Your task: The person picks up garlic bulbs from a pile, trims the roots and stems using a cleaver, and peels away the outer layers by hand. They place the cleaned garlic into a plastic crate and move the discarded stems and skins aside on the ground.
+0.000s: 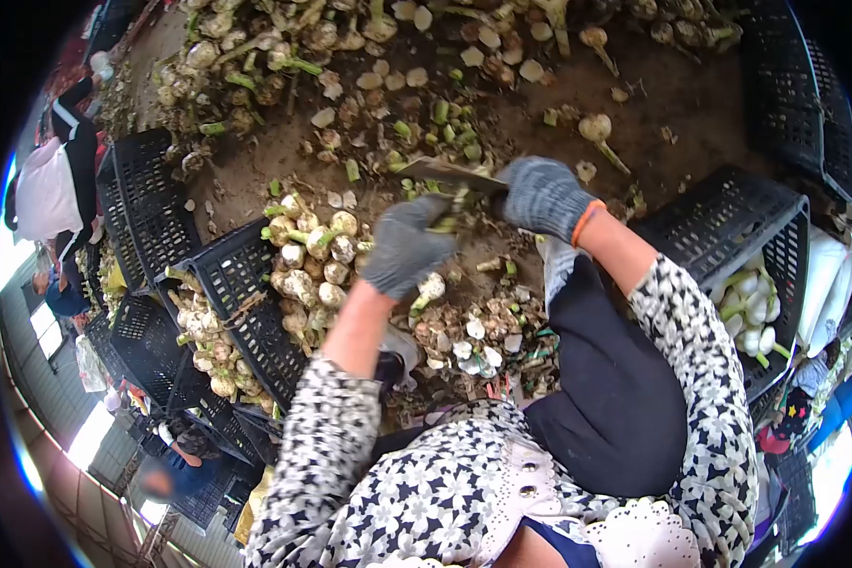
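Note:
My right hand [544,197], in a grey knit glove with an orange cuff, is closed around the handle of a knife [452,174]. The blade points left, just above my left fingers. My left hand [408,244], also gloved in grey, is closed on a garlic plant, of which a blurred green stem [451,214] shows at the fingertips; its bulb is not clear. Beside my left wrist, trimmed garlic bulbs [319,248] are heaped at a black crate [244,293]. One bulb [430,289] lies below my left hand.
Untrimmed garlic [246,57] is piled at the far side. Cut green stems [442,114] and root discs litter the dirty ground. Another black crate [719,222] stands at my right, with white bulbs [753,308] in a bag nearby. Stacked crates [147,199] and other people [71,180] are at the left.

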`<state>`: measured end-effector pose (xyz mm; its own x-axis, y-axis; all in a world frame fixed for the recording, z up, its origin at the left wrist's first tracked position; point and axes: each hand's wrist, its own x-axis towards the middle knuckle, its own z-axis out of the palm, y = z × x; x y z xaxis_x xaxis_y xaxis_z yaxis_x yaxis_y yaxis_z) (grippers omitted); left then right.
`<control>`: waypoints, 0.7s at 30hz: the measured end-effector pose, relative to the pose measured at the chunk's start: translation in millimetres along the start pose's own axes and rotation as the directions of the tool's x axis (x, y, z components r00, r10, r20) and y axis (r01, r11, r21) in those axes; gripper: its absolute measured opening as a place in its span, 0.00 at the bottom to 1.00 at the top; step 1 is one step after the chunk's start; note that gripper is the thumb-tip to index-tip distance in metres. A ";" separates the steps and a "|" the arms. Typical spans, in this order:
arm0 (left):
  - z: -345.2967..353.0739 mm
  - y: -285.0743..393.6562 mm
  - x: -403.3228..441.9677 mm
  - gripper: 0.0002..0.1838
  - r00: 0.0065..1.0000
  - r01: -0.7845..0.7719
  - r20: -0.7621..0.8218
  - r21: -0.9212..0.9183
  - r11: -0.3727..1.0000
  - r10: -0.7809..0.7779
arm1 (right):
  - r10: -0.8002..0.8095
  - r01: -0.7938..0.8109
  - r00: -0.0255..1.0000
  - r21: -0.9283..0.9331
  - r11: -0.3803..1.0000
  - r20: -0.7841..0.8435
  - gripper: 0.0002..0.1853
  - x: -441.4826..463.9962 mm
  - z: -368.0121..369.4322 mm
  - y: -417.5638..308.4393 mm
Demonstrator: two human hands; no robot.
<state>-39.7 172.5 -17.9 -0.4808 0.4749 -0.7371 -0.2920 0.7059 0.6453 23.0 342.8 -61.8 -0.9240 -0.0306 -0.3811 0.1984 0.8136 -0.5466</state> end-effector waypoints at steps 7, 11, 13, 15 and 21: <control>-46.0 37.5 -73.5 0.19 0.906 -0.315 -0.283 0.047 0.948 0.315 | 0.310 -0.313 0.949 0.048 0.949 0.055 0.13 6.0 9.0 32.4; -55.0 -3.9 -53.4 0.20 0.868 -0.276 -0.373 0.184 0.943 0.327 | 0.432 -0.401 0.900 0.281 0.872 -0.057 0.20 3.5 1.2 40.4; -45.0 -5.1 -49.8 0.21 0.873 -0.188 -0.335 0.440 0.878 0.355 | 0.559 -0.542 0.826 0.381 0.749 0.077 0.22 -3.8 4.3 39.5; -51.7 -20.6 -39.4 0.21 0.861 -0.059 -0.335 0.681 0.730 0.383 | 0.601 -0.559 0.797 0.435 0.706 0.048 0.24 -10.5 -12.0 39.4; -63.0 -53.9 -19.4 0.36 0.894 0.046 -0.172 0.953 0.298 0.415 | 0.663 -0.207 0.722 0.852 0.480 -0.197 0.13 -29.4 -34.5 61.2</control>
<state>-66.7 92.1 -25.7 -0.6932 0.6265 -0.3564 0.6794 0.7330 -0.0328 51.0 413.6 -58.3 -0.6005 0.6317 -0.4903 0.5655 -0.0980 -0.8189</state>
